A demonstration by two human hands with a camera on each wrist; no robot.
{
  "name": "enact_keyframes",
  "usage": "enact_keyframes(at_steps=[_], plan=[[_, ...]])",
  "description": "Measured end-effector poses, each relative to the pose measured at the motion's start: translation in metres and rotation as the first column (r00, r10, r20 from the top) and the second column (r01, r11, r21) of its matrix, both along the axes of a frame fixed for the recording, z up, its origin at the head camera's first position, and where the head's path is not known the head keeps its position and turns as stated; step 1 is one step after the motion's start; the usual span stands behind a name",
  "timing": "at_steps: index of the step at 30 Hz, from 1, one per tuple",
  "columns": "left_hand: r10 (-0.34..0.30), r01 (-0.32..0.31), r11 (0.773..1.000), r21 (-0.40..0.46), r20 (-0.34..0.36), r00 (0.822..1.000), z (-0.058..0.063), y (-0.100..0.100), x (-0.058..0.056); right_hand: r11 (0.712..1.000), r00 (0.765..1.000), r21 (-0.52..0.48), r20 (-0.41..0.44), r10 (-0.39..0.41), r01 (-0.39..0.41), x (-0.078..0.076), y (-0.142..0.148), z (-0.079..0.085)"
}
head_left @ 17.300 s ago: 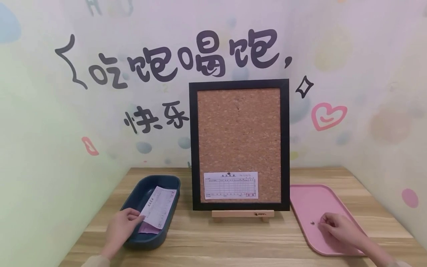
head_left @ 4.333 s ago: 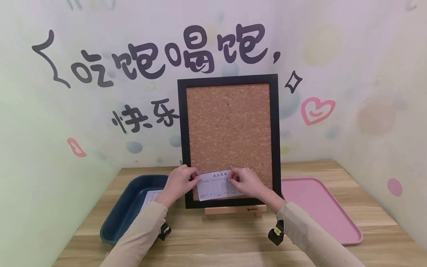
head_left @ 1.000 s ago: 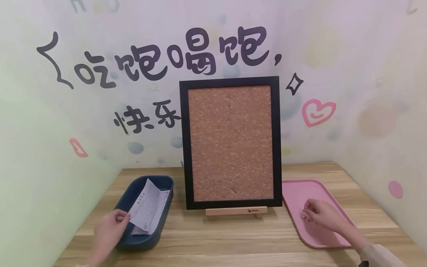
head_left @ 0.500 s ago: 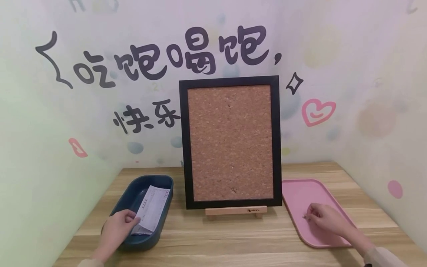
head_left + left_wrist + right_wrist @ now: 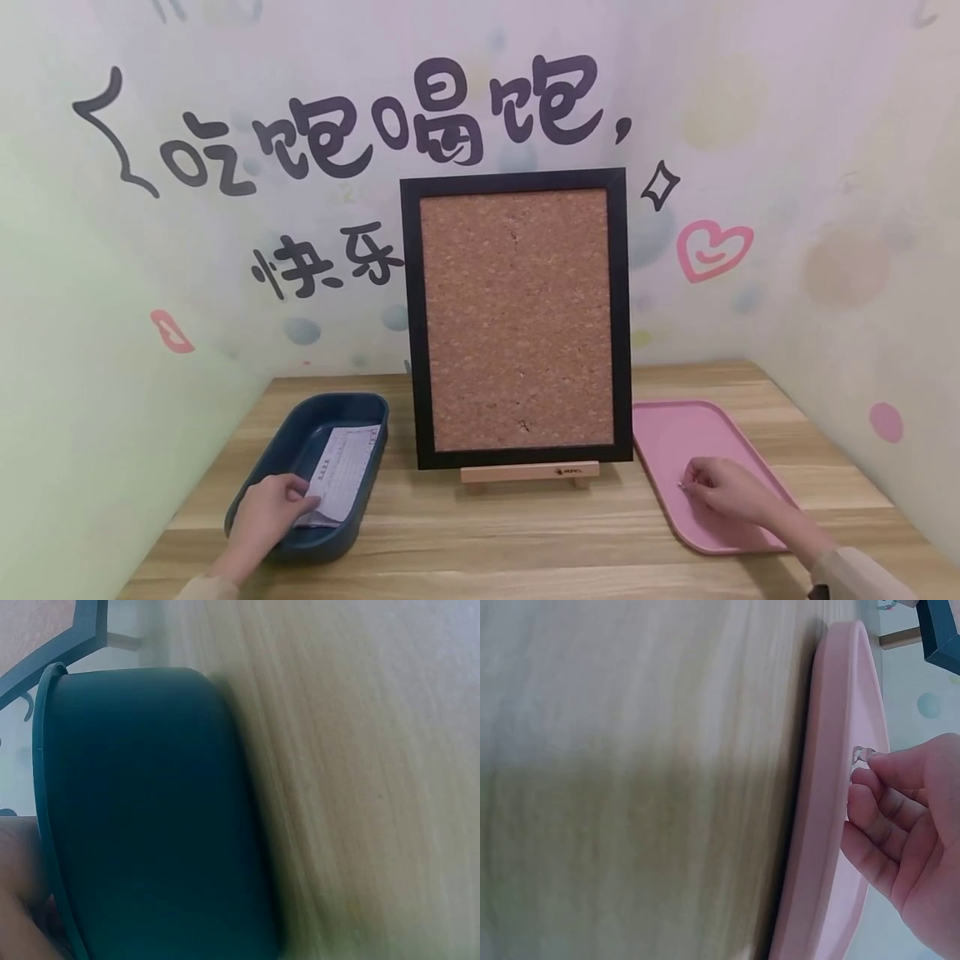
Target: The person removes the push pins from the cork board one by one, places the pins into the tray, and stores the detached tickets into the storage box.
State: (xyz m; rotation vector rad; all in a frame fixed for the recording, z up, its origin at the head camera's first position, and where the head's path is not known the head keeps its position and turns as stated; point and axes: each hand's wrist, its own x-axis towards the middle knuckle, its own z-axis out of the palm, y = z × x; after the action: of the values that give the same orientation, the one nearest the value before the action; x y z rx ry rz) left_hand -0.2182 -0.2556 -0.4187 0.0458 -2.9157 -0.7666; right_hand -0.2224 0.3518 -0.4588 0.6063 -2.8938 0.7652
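In the head view my left hand (image 5: 270, 512) reaches into the dark blue bin (image 5: 315, 546) at the left. Its thumb and fingertips pinch the near edge of a white printed form (image 5: 341, 475), which lies almost flat on other papers. The left wrist view shows mostly the bin's outer wall (image 5: 150, 802); the form is hidden there. Over the pink tray (image 5: 675, 429) at the right, my right hand (image 5: 723, 492) pinches a small clear push pin (image 5: 862, 754) between thumb and forefinger, its other fingers curled.
Between bin and tray, a black-framed corkboard (image 5: 517, 317) leans on a small wooden easel (image 5: 528, 473). Pinholes mark the cork, and no paper hangs on it. A wall with painted lettering (image 5: 442, 117) rises behind the wooden table (image 5: 465, 542).
Seventeen seconds ago a form was pinned low on the board; later both hands held it there, and now the cork is bare. Over the last second my left hand lowers the form into the bin.
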Motion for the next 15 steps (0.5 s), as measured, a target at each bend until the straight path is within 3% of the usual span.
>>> enact_keyframes(at_steps=[10,15], plan=[[-0.019,0.019,0.999,-0.027,0.008,1.0,-0.0009,0.0026,0.0031,0.999,0.999,-0.021,0.021,0.042,-0.042,0.0036,0.0007,-0.0029],[-0.032,0.033,0.999,-0.029,0.027,0.999,-0.0002,0.0019,0.0031,1.0,1.0,-0.021,0.011,0.022,-0.022,0.0063,-0.0003,-0.0061]])
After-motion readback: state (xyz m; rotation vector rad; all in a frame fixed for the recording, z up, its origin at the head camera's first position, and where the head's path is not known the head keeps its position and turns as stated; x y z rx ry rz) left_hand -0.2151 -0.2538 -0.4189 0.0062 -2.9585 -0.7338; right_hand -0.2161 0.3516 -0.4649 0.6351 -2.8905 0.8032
